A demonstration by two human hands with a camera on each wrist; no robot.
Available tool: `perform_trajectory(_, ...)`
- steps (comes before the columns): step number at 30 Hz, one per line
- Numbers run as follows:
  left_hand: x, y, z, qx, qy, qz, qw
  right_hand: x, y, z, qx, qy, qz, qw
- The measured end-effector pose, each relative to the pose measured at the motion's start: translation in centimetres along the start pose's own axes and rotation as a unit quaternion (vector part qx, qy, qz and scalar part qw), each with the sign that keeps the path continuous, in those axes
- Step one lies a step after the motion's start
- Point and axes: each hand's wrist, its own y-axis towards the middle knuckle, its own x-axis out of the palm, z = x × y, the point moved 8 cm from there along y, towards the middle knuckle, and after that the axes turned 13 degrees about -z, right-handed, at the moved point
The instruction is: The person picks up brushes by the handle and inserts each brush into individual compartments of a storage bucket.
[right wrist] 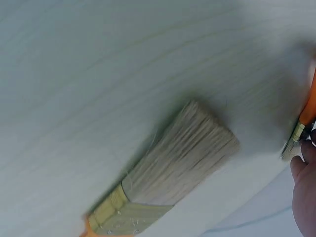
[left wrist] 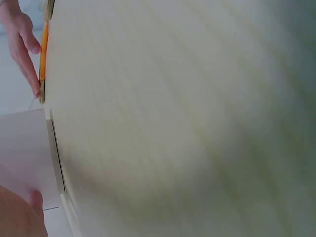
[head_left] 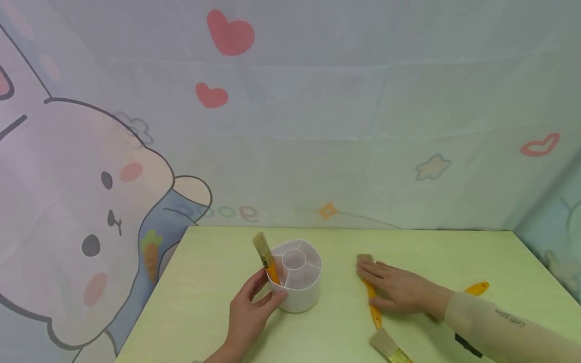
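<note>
My left hand [head_left: 251,312] grips the left side of a white round divided organizer [head_left: 301,297], thumb in front. A paintbrush [head_left: 272,269] with an orange handle stands tilted in its left compartment, bristles up. My right hand [head_left: 399,290] lies over another paintbrush [head_left: 372,292] flat on the table, its fairly straight fingers touching the bristle end and its thumb by the handle. The left wrist view shows this right hand [left wrist: 24,44] beside the orange handle [left wrist: 44,49]. Part of the right hand's grasp is hidden.
One more paintbrush [head_left: 388,348] lies at the table's front, cut off by the frame. An orange handle [head_left: 477,288] shows behind the right forearm. A large paintbrush [right wrist: 173,168] lies below the right wrist camera. The pale yellow table [head_left: 204,262] meets a printed cloth backdrop [head_left: 317,166].
</note>
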Motion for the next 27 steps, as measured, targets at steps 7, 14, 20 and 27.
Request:
perform_trajectory(7, 0.0, 0.0, 0.0, 0.001, -0.004, -0.001, 1.0000, -0.4, -0.2, 1.6, 0.138, 0.153, -0.005, 0.979)
perform_trajectory(14, -0.2, 0.1, 0.1, 0.012, 0.010, 0.001, 0.9999, -0.3, -0.4, 1.4, 0.184, 0.197, -0.037, 0.962)
perform_trajectory(20, -0.2, 0.1, 0.1, 0.012, 0.005, -0.001, 0.9999, -0.2, 0.0, 0.9, 0.164, 0.184, -0.022, 0.969)
perform_trajectory(27, 0.1, 0.1, 0.1, 0.010, -0.003, -0.003, 0.9999, 0.0, 0.3, 0.8, 0.153, 0.170, -0.009, 0.973)
